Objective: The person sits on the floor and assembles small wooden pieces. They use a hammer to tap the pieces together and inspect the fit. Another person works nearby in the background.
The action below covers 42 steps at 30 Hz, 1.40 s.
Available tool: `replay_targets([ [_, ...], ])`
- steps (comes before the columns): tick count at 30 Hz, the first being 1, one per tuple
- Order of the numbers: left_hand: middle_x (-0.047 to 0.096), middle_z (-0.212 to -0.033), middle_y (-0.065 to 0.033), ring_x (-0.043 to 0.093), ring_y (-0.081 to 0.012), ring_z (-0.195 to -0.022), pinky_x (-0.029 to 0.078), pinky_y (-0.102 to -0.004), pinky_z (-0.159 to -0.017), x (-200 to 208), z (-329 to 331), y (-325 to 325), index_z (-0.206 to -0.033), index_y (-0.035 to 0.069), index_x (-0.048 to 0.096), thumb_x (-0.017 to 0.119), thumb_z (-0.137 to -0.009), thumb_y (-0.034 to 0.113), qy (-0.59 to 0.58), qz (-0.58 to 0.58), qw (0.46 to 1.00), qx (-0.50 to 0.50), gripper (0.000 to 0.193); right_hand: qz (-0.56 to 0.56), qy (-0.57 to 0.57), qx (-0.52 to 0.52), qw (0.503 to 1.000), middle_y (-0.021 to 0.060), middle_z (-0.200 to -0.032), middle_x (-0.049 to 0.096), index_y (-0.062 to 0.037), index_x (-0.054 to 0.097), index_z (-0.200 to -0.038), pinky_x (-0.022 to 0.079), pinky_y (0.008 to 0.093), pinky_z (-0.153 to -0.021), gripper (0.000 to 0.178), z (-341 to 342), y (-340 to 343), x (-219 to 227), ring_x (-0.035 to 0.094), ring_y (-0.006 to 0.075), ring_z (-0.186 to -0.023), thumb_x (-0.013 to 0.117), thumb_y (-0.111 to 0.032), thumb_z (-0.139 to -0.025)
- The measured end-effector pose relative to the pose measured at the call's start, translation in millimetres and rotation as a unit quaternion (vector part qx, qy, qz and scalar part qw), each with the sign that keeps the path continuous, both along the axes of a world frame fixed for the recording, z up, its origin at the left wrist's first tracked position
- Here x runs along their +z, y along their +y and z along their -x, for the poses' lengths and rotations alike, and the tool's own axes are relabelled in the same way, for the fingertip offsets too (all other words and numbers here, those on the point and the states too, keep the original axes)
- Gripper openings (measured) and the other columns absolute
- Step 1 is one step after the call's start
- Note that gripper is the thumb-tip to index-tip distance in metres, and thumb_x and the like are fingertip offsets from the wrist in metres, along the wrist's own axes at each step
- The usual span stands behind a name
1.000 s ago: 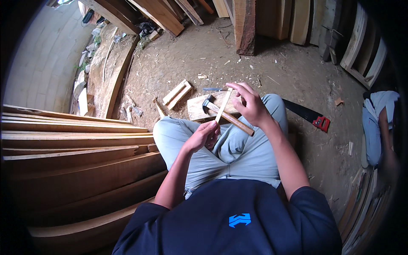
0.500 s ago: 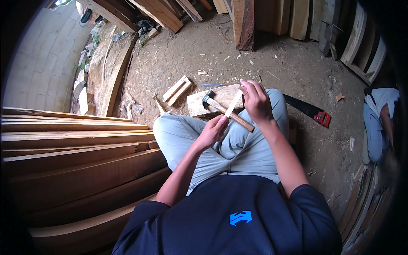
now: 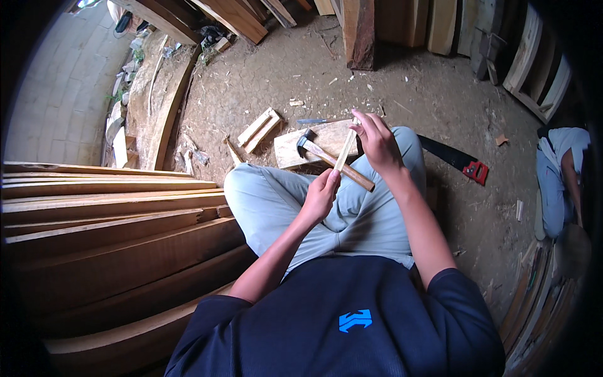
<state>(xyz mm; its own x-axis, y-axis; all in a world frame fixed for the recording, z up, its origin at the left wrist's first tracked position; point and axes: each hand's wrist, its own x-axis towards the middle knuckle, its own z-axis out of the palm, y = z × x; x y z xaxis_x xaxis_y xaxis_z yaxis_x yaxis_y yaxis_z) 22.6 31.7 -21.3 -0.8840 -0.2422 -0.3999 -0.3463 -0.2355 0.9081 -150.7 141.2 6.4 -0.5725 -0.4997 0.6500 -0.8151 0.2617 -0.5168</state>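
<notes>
The thin, pale wooden strip (image 3: 345,152) points forward, long axis slanting slightly right; left hand (image 3: 321,197) and right hand (image 3: 380,146) pinch its ends.

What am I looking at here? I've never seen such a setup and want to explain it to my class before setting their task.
There is no robot: a person sits cross-legged, using two bare hands. The camera, the left of two on the person's head, looks down, and its wide lens bends straight edges near the rim.

The left hand grips the near end of a thin wooden strip, while the fingers of the right hand are at its far end. Beneath it, a hammer lies with its head over a flat board and its handle toward the lap. To the right, on the dirt ground, is a saw with a red handle. Planks are stacked at left.
</notes>
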Motion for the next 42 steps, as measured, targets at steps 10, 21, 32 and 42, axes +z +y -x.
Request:
replay_targets([
  [10,0.038,-0.065,0.0057,0.033,-0.0048,-0.055,0.029,-0.0247,-0.049,6,8,9,-0.083,0.007,0.050,0.044,-0.107,0.036,0.033,0.034,0.998,0.027,0.038,0.030,0.011,-0.033,0.999,0.0165,-0.093,0.062,-0.0011,0.059,-0.109,0.052,0.0421,-0.071,0.019,0,-9,10,0.064,0.0355,-0.086,0.064,-0.004,-0.090],
  [21,0.042,-0.064,0.0032,0.035,-0.0064,-0.044,0.029,-0.0227,-0.039,16,3,10,-0.100,0.009,0.050,0.040,-0.107,0.032,0.055,-0.066,0.996,0.026,0.026,0.072,-0.053,0.051,0.995,0.0161,-0.094,0.064,-0.0007,0.061,-0.115,0.053,0.0411,-0.072,0.024,-6,-20,21,0.065,0.0339,-0.085,0.063,-0.002,-0.091],
  [32,0.037,-0.061,0.0062,0.030,-0.0038,-0.043,0.024,-0.0222,-0.037,6,9,-10,-0.103,0.010,0.048,0.039,-0.108,0.035,0.136,-0.120,0.982,0.046,0.027,0.043,-0.115,0.113,0.986,0.0177,-0.094,0.065,0.0001,0.063,-0.108,0.054,0.0398,-0.071,0.021,-15,-38,17,0.067,0.0339,-0.085,0.061,0.005,-0.087],
  [42,0.036,-0.061,0.0050,0.027,-0.0053,-0.040,0.021,-0.0233,-0.033,-1,0,-13,-0.093,0.013,0.044,0.038,-0.108,0.034,0.065,-0.176,0.975,0.122,0.026,-0.027,-0.228,0.111,0.967,0.0213,-0.114,0.065,-0.0007,0.056,-0.125,0.054,0.0375,-0.082,0.033,-17,-62,-32,0.067,0.0327,-0.102,0.063,-0.014,-0.095],
])
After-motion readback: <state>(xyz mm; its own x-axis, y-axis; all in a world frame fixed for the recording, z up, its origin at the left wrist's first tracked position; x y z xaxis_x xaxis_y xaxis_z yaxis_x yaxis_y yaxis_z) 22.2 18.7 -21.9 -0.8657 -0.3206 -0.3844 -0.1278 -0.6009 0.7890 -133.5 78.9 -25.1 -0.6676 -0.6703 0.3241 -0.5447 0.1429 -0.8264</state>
